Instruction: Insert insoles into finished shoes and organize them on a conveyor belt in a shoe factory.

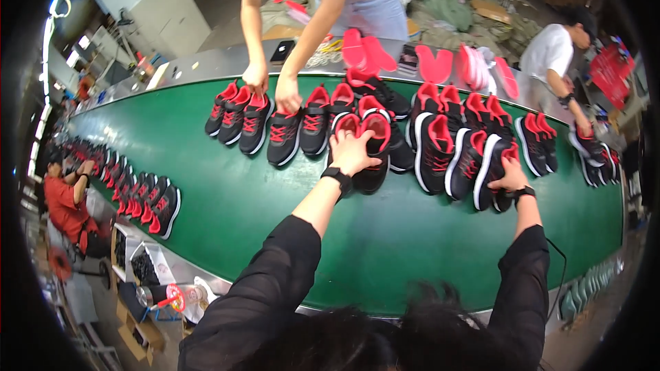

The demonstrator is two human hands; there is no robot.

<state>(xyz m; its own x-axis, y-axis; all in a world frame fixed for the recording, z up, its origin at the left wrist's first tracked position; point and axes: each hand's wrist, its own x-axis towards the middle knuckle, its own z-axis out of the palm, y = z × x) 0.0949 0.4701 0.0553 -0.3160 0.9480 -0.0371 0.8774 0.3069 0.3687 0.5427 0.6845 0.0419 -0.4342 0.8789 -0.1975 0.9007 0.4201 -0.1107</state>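
Observation:
My left hand [353, 152] is closed on the collars of a pair of black sneakers [372, 178] with red linings, its fingers hooked at the shoe openings. Farther right, my right hand [512, 177] grips the heel end of another black sneaker [483, 180] with a white sole, at the end of a row. Beside that shoe, between my hands, stand two more black-and-red sneakers [432, 154]. Some of my right fingers are hidden behind the shoe's collar.
A green work surface [254, 233] lies under the shoes. Across it, a person's hands [287, 93] work at another sneaker row [282, 136]. Red insoles [434, 63] and a phone [282, 51] lie on the far ledge. Other people are at left and right; cups [175, 295] stand lower left.

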